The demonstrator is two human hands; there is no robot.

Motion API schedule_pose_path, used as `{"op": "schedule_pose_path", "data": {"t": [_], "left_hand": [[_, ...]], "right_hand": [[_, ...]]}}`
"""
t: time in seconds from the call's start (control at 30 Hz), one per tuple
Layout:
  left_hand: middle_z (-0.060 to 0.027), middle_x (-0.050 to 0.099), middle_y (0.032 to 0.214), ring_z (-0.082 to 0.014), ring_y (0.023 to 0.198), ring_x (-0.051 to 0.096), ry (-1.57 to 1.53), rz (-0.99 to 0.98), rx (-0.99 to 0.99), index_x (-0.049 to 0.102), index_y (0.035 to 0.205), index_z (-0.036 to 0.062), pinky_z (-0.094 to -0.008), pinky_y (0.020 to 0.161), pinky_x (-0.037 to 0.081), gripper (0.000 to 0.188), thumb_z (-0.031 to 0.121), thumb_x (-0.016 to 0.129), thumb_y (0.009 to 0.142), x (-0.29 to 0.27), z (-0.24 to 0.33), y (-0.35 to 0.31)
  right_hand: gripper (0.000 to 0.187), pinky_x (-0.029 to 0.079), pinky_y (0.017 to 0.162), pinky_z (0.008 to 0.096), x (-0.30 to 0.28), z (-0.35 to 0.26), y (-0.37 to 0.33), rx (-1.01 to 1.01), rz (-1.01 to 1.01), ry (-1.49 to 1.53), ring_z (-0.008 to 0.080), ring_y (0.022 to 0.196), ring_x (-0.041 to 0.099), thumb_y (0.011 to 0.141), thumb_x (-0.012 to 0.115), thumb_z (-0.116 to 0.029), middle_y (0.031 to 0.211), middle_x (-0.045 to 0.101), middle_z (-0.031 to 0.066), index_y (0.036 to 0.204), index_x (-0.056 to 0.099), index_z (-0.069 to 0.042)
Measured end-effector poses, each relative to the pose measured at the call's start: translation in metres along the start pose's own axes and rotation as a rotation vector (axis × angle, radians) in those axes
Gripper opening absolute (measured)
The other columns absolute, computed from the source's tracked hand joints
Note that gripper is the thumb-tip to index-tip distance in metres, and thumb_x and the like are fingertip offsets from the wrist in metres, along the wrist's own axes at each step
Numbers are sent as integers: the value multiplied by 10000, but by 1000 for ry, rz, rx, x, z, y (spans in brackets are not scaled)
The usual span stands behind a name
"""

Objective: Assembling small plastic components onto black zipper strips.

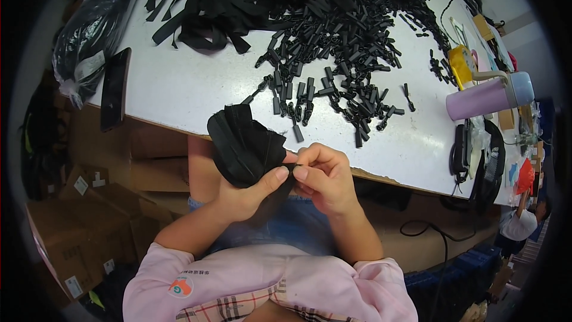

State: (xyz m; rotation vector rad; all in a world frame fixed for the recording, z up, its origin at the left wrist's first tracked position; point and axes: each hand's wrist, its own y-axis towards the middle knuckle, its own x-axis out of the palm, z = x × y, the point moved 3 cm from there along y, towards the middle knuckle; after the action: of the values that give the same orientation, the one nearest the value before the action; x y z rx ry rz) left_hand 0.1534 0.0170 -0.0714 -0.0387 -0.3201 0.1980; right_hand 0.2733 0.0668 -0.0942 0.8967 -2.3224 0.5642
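Note:
Just off the table's near edge, my left hand (253,195) grips a folded bundle of black zipper tapes (244,146), its thumb pressed on top. My right hand (326,180) is closed in a pinch at the bundle's right end, thumb and forefinger meeting close to my left thumb. Whether a small slider is between those fingertips is hidden. On the tabletop beyond my hands lies a big heap of black zipper sliders with long pulls (357,53). One loose zipper slider (297,133) rests close to the bundle.
More black tapes (238,0) are piled at the far left of the white table (179,83). A phone (115,89) and a plastic-wrapped black bundle (95,30) lie along its left edge. A lilac bottle (476,100) lies at right. Cardboard boxes (89,232) stand lower left.

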Motion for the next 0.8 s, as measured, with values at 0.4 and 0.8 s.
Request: {"op": "schedule_pose_path", "data": {"t": [0.4,0.8], "left_hand": [[-71,580,921,-109,829,542,161,70,138,534,988,-10,-234,732,447,203,18,515,788,4,-6,-3],[-41,526,786,-69,628,481,261,-2,94,543,909,-7,-183,526,397,151,68,558,779,-2,-1,-2]], "right_hand": [[80,285,402,168,7,-1,-7,-737,281,-883,19,488,366,725,589,-11,672,485,3,774,528,8],[81,321,497,159,3,7,-7,-202,117,-284,26,572,402,797,536,-60,698,468,10,822,521,15]]}}
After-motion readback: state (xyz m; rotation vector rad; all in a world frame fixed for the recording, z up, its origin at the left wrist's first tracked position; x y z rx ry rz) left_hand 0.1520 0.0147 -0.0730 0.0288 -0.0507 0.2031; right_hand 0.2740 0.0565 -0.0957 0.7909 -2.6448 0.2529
